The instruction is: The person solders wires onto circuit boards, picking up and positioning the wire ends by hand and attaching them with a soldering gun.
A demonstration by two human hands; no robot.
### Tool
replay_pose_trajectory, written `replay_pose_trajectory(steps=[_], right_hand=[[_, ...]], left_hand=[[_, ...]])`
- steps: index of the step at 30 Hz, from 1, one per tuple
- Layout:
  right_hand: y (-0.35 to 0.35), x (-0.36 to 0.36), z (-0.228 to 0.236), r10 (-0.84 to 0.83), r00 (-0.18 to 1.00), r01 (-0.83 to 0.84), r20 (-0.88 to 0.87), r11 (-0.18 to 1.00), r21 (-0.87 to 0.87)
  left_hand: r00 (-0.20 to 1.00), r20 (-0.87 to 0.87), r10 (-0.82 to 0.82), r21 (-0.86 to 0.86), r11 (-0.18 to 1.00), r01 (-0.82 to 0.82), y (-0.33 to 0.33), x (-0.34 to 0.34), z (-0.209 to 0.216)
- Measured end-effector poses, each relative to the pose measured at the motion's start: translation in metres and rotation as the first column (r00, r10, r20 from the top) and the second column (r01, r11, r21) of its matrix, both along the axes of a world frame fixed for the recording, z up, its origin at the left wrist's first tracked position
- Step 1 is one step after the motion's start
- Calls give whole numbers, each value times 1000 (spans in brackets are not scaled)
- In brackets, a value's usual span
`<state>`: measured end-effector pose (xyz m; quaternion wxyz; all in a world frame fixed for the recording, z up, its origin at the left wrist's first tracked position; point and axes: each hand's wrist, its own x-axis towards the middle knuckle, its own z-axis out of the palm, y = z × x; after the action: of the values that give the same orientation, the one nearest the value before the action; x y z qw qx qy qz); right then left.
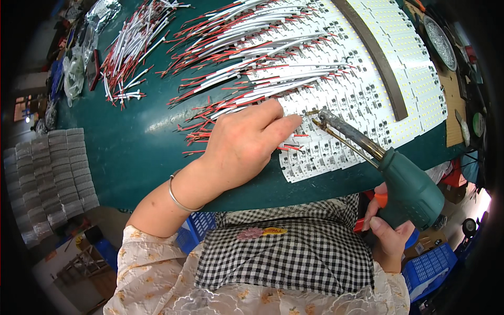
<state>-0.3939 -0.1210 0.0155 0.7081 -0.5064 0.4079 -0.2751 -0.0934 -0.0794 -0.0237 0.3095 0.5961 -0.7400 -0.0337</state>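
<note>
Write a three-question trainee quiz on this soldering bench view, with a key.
1. True or false: the right hand grips a green soldering gun.
2. Where does the left hand rest? A) on the stacked grey parts at the left B) on the wires and white LED boards near the gun's tip C) on the blue crate
3. Fill in: the wires fanned over the green table are red and ____.

Key: 1 true. 2 B. 3 white.
</note>
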Motion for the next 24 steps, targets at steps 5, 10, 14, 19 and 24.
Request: replay_pose_trajectory(steps=[5, 10, 14, 19, 24], right_hand=[[0, 3, -1, -54, 995, 59, -80, 996, 64], [-4, 4, -6, 8, 998, -6, -70, 1000, 28], [-4, 6, -6, -33, 996, 33, -78, 999, 1], [-11, 4, -1, -48, 996, 47, 70, 999, 10], [-11, 8, -1, -190, 982, 190, 9, 977, -102]], left_hand=[[1000, -1, -6, 6, 1000, 6, 0, 1, 0], [1000, -5, -9, 20, 1000, 9, 0, 1, 1], [1000, -6, -10, 17, 1000, 10, 0, 1, 1], [1000, -10, -8, 14, 1000, 8, 0, 2, 1], [1000, 11, -13, 20, 1000, 13, 0, 1, 1]])
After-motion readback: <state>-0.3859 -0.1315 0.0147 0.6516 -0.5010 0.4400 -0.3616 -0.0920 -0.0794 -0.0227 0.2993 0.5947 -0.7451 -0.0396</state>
